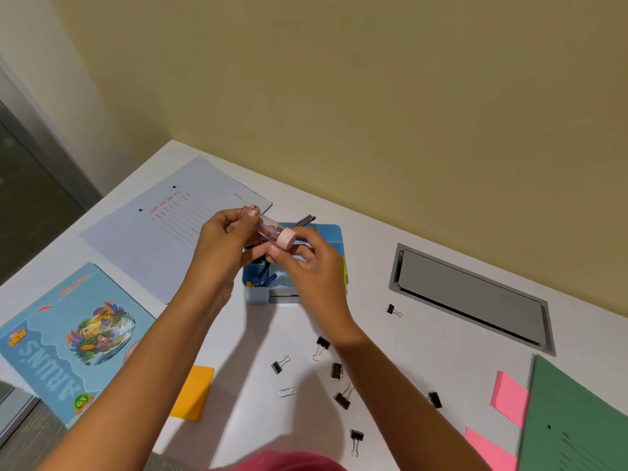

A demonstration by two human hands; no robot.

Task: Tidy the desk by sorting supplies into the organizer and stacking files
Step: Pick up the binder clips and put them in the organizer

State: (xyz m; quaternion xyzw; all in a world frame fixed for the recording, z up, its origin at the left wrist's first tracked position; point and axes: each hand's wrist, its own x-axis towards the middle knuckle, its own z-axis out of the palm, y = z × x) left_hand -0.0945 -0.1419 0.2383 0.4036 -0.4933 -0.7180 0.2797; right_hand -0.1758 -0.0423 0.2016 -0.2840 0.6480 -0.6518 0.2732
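Tube of clear plastic with a pink cap (pixel 268 227) held up over the blue plastic organizer (pixel 328 234), not yet in it. Left hand (pixel 221 243) grips the far end to steady it. Right hand (pixel 306 266) fingers (pixel 273 254) pinch the cap, probably to twist it; which way, cannot tell. Black binder clips (pixel 341 400) lie scattered on the white tabletop (pixel 424 273), unsorted.

Book (pixel 51 338): "ARUN'S", "NEW", "65" (upside down); file (pixel 149 243): "ART NO".
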